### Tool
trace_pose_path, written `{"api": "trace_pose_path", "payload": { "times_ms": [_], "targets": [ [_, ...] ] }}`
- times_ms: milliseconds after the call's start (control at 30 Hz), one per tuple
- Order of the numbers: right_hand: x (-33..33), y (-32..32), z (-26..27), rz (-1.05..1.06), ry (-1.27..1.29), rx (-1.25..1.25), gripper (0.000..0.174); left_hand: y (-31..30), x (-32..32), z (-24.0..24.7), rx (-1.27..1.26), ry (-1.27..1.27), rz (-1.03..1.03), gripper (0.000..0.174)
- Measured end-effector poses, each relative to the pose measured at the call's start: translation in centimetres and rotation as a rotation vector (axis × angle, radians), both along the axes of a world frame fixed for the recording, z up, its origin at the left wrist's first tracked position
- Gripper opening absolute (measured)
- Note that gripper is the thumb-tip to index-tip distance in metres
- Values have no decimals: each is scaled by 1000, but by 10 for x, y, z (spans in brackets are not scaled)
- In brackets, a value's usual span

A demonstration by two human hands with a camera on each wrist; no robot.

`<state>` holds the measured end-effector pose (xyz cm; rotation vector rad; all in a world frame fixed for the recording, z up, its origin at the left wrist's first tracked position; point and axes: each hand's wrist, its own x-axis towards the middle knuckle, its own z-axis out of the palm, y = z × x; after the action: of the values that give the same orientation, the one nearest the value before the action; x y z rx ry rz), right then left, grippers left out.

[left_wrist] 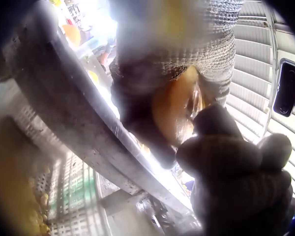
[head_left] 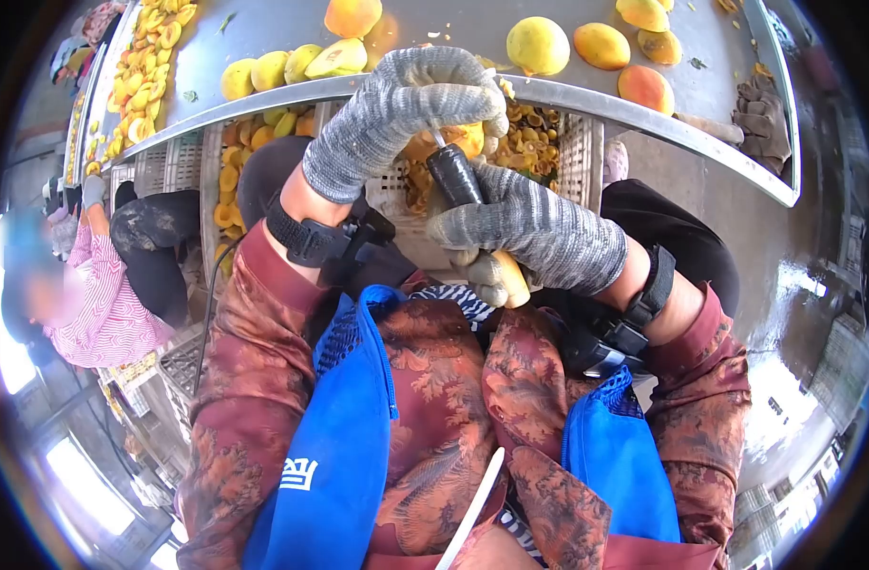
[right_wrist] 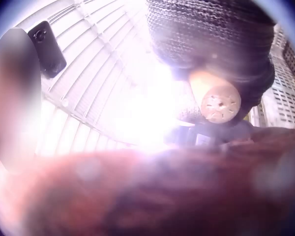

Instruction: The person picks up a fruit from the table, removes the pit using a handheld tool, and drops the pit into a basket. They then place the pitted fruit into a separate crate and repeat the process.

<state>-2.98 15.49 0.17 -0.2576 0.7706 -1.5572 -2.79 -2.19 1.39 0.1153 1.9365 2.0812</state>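
In the head view, the left hand (head_left: 396, 114), in a grey knitted glove, grips a rounded yellow-orange fruit (head_left: 466, 140) at the near edge of the grey metal bench (head_left: 263, 97). Nearer the body than the bench, the right hand (head_left: 539, 233), also gloved, is wrapped around a slim black-and-tan tool with a thin metal shank (head_left: 438, 137).

In the left wrist view, the fruit has a glossy patch between the hands; it should be light, soft and slippery there, best cradled by its outer side without squeezing.

In the right wrist view, the fruit cannot be made out; the tool's round tan butt pokes from the right hand. The handle should be stiff, safest held well behind the shank.
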Motion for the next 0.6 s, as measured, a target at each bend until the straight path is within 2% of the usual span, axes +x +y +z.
{"api": "trace_pose_path", "payload": {
  "times_ms": [33, 100, 167, 233, 300, 333, 367, 433, 467, 500, 533, 600],
  "targets": [
    [0, 0, -2, -8, -24, -78, 20, 1, 0, 0, 3, 2, 1, 26],
    [-1, 3, -5, -15, 2, -61, 19, 3, 3, -1, 126, 46, 46, 27],
    [-5, 7, -1, 125, -436, -214, 18, 8, 7, 0, 166, 81, 74, 33],
    [-6, 6, 4, 138, -445, -220, 21, 11, 10, -2, 304, 75, 156, 40],
    [-9, 3, 16, 71, 22, 33, 24, 13, 9, -5, 304, 93, 215, 46],
    [-9, 0, 16, 60, 143, 57, 21, 15, 10, -4, 319, 98, 274, 47],
    [-5, -5, 10, 67, 150, 55, 21, 15, 11, -4, 335, 103, 334, 47],
    [6, -12, -11, -318, 1142, 147, 32, 13, 11, -4, 273, 113, 340, 47],
    [6, -14, -14, -342, 1283, 197, 34, 14, 11, -7, 319, 99, 400, 46],
    [5, -15, -20, -339, 1290, 190, 34, 14, 12, -10, 366, 85, 458, 46],
    [1, -15, -26, -287, 1385, 245, 32, 11, 13, -10, 429, 93, 452, 38],
    [-3, -19, -23, -231, 1567, 353, 23, -1, 14, -5, 341, 125, 526, 34]
  ]
}}
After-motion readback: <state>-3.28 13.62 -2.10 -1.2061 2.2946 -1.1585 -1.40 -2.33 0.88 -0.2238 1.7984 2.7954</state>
